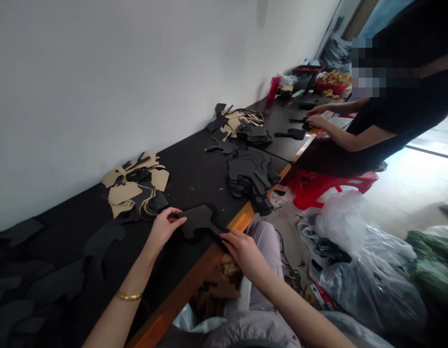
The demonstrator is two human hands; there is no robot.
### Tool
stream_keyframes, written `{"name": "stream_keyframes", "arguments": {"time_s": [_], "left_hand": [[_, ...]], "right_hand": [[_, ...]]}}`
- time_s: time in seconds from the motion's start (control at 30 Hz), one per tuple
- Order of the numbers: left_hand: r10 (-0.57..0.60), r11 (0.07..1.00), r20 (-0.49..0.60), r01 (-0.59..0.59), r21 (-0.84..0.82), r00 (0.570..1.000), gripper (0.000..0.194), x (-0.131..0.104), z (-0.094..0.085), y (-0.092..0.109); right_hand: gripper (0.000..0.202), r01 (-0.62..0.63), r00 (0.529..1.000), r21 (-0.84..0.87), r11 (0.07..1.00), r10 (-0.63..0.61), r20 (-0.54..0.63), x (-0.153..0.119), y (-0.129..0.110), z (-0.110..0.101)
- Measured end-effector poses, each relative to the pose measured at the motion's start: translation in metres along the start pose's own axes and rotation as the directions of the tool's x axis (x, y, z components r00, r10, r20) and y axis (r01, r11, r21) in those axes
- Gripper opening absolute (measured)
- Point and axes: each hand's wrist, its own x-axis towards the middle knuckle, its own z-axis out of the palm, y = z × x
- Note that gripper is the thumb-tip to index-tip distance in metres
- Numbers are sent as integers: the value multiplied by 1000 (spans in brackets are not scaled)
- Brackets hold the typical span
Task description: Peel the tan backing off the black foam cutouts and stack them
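Note:
A flat black cut-out piece (198, 220), irregular in outline with a notched lower edge, is stretched between my two hands over the front of the dark table. My left hand (166, 226) pinches its left end between thumb and fingers. At its narrow right end, near the wooden table edge, my right hand (242, 245) grips it with bent fingers. A stack of similar black pieces (249, 171) lies beyond my right hand. Behind my left hand sits a pile of tan-backed pieces (125, 192). More black pieces (57, 280) are spread dimly at the left.
The table (189, 166) runs along a white wall, with another tan and black pile (233, 123) farther off. A co-worker (401, 111) handles pieces at the right. Plastic bags (368, 270) and a red stool (310, 186) stand on the floor.

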Motion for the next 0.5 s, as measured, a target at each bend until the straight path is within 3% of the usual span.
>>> {"name": "stream_keyframes", "arguments": {"time_s": [0.5], "left_hand": [[17,999,-11,-17,30,1000,39,0,1,-1]], "right_hand": [[20,-26,987,-235,972,63,150,7,-10,-6]]}}
